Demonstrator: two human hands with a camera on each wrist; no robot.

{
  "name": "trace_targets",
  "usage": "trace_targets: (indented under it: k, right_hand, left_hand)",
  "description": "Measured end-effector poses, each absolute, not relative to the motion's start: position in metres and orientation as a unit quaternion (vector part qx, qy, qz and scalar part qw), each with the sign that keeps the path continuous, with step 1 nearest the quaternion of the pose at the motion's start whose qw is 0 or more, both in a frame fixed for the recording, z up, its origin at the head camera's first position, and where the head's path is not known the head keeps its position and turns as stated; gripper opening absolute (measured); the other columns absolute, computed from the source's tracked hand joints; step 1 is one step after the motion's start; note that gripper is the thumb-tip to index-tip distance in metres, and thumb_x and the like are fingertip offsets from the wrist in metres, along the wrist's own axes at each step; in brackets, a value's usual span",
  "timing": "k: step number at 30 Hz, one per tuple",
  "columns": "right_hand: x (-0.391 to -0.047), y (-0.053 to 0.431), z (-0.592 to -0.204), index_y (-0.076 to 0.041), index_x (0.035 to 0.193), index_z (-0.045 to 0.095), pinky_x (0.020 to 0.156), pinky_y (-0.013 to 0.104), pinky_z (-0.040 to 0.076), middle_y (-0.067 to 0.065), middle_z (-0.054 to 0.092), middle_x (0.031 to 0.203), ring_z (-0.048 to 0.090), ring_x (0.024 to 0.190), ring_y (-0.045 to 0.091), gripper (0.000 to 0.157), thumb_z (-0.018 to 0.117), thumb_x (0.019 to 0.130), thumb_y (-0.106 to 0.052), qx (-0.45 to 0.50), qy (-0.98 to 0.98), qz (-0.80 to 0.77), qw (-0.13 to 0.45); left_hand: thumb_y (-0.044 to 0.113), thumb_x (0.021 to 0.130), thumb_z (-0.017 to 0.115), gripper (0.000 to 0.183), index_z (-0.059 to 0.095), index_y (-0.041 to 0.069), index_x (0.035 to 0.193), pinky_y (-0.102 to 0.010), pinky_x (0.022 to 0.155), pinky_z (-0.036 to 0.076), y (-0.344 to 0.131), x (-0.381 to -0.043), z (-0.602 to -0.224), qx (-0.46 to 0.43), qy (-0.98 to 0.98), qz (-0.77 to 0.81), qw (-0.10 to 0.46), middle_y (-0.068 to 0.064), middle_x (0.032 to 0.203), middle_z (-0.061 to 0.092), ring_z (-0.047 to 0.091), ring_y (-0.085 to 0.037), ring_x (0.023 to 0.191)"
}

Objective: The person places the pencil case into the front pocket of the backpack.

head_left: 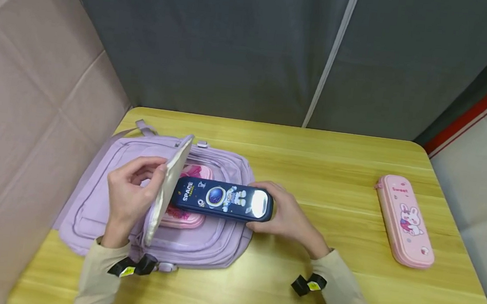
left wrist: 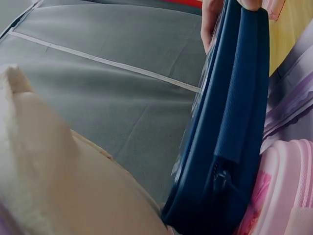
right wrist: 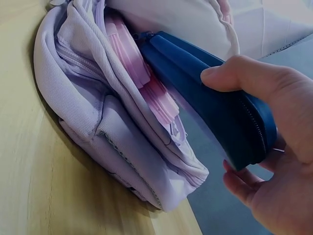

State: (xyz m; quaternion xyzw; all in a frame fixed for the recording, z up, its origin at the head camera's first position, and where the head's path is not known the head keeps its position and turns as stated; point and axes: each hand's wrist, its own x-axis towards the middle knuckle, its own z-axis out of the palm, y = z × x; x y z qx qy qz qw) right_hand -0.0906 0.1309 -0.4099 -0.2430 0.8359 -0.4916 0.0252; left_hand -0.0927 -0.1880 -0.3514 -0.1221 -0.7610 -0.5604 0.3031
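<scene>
A lilac backpack (head_left: 104,182) lies on the table with its front pocket open. My left hand (head_left: 131,190) pinches the edge of the raised pocket flap (head_left: 168,193), whose pale lining shows. In my right hand (head_left: 283,212) is a navy pencil case (head_left: 217,198) with an astronaut print, gripped by its right end between thumb and fingers. Its other end reaches over the open pocket, beside the flap. Beneath it, a pink case (head_left: 186,221) sits in the pocket, partly covered. The right wrist view shows the navy case (right wrist: 195,88) tilted above pink layers (right wrist: 129,54).
A pink pencil case (head_left: 406,221) with a rabbit print lies at the right of the wooden table (head_left: 312,168). A grey curtain (head_left: 236,48) hangs behind the table, and pale fabric (head_left: 32,102) covers the left side.
</scene>
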Motion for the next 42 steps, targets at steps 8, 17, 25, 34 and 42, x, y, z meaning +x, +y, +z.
trace_targets:
  k: [8, 17, 25, 34, 42]
  right_hand:
    - [-0.092, 0.123, -0.410, -0.018, 0.133, 0.063, 0.099, 0.043, 0.046, 0.001, 0.066, 0.133, 0.051, 0.117, 0.022, 0.078, 0.095, 0.062, -0.026, -0.252, 0.846, -0.470, 0.015]
    - [-0.093, 0.112, -0.410, -0.021, 0.134, 0.062, 0.097, 0.038, 0.045, -0.003, 0.067, 0.130, 0.049, 0.114, 0.019, 0.077, 0.094, 0.064, -0.027, -0.263, 0.836, -0.479, 0.047]
    - [-0.095, 0.100, -0.415, -0.017, 0.133, 0.062, 0.100, 0.041, 0.047, 0.000, 0.068, 0.126, 0.052, 0.115, 0.021, 0.077, 0.093, 0.064, -0.029, -0.278, 0.830, -0.481, 0.044]
    - [-0.098, 0.080, -0.419, -0.015, 0.136, 0.060, 0.109, 0.045, 0.046, 0.002, 0.065, 0.132, 0.054, 0.123, 0.020, 0.078, 0.092, 0.067, -0.032, -0.279, 0.827, -0.484, 0.062]
    - [-0.098, 0.071, -0.418, -0.015, 0.138, 0.058, 0.108, 0.046, 0.047, 0.003, 0.065, 0.132, 0.054, 0.122, 0.021, 0.078, 0.090, 0.069, -0.033, -0.280, 0.830, -0.477, 0.068]
  left_hand:
    - [-0.014, 0.082, 0.069, 0.012, 0.075, -0.011, 0.093, -0.013, 0.062, 0.059, -0.183, -0.093, -0.346, -0.132, -0.754, -0.567, 0.305, 0.007, 0.087, 0.074, 0.065, -0.003, 0.063]
    - [-0.014, 0.082, 0.068, 0.012, 0.075, -0.012, 0.092, -0.014, 0.061, 0.059, -0.180, -0.094, -0.346, -0.140, -0.748, -0.573, 0.304, 0.011, 0.086, 0.074, 0.065, -0.003, 0.062]
    - [-0.013, 0.083, 0.068, 0.012, 0.075, -0.010, 0.092, -0.015, 0.061, 0.059, -0.175, -0.095, -0.346, -0.150, -0.759, -0.559, 0.298, 0.003, 0.085, 0.074, 0.065, -0.004, 0.063]
    - [-0.014, 0.083, 0.067, 0.011, 0.074, -0.012, 0.091, -0.014, 0.060, 0.059, -0.173, -0.095, -0.345, -0.150, -0.752, -0.569, 0.298, 0.010, 0.085, 0.073, 0.064, -0.003, 0.062]
    - [-0.014, 0.082, 0.068, 0.012, 0.074, -0.013, 0.092, -0.015, 0.060, 0.059, -0.172, -0.095, -0.344, -0.147, -0.753, -0.572, 0.290, 0.011, 0.086, 0.073, 0.065, -0.003, 0.062]
